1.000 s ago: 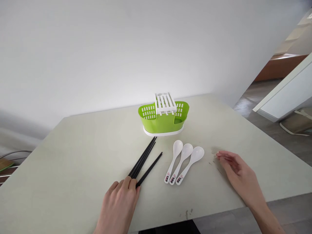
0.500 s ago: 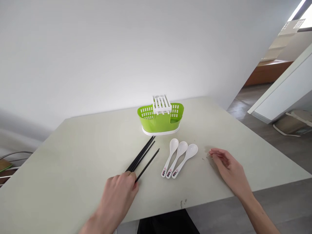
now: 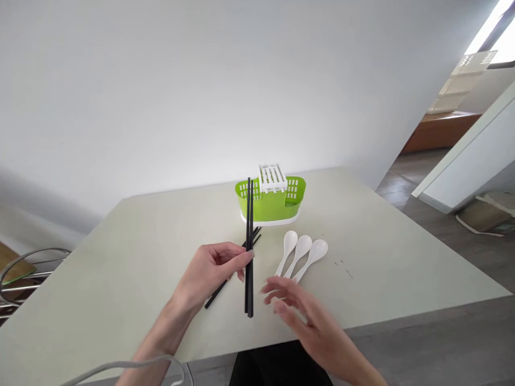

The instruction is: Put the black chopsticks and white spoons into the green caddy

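Note:
My left hand [image 3: 219,262] pinches two black chopsticks [image 3: 249,225], holding them nearly upright above the table. More black chopsticks [image 3: 216,296] lie slantwise on the tabletop behind that hand, partly hidden by it. My right hand [image 3: 301,316] hovers just right of the held pair, fingers apart and holding nothing. Beyond it lie three white spoons [image 3: 302,247] side by side, their handle ends covered by the right hand. Farther back stands a green cutlery basket [image 3: 269,206] with a white slatted piece [image 3: 272,177] across its middle; the chopstick tips overlap its left part in view.
The pale table [image 3: 161,225] meets a white wall [image 3: 201,96] at the back. A grey cable [image 3: 120,364] crosses my left forearm. At the far left is a metal rack [image 3: 34,276], and grey floor [image 3: 422,343] shows past the table's front edge.
My left hand has lifted two chopsticks off the table and turned them nearly upright. My right hand has moved left from the table's right side to beside them, in front of the spoon handles.

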### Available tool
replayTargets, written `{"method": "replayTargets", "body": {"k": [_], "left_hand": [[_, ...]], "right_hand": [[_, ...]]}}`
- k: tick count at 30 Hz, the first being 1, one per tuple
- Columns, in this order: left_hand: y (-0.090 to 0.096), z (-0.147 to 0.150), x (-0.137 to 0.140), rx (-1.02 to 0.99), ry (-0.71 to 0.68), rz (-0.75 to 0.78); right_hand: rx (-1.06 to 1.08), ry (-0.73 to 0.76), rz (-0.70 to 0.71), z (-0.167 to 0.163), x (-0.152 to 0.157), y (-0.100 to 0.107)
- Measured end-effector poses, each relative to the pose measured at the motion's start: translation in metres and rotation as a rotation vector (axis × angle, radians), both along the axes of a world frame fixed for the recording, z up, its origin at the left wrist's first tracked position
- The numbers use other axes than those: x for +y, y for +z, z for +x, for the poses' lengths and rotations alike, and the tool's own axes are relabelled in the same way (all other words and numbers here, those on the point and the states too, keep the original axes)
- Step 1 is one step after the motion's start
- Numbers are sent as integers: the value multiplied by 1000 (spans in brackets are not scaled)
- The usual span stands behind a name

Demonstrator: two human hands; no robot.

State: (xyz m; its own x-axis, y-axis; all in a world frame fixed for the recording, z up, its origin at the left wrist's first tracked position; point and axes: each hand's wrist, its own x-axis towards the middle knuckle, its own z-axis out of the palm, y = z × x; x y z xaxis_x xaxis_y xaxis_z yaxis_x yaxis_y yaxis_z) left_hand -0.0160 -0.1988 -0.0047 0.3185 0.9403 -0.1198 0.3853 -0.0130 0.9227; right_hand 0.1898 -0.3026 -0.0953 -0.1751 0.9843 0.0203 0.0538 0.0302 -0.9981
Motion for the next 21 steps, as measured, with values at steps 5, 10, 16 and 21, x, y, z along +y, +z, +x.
{"method": "replayTargets", "body": {"k": [5,10,16,21], "left_hand": [[-20,27,-1,-225,52,-116],[-42,34,-7,-258,117,-140],[-60,33,-15,-272,105,-206],[-60,18,-10,-202,109,-162]], "right_hand": [[383,102,-131,-31,5,10],[528,-7,-248,-25,1,8],[380,-13,-278,-30,0,-8],[338,-56,-320,-34,-2,-24]]}}
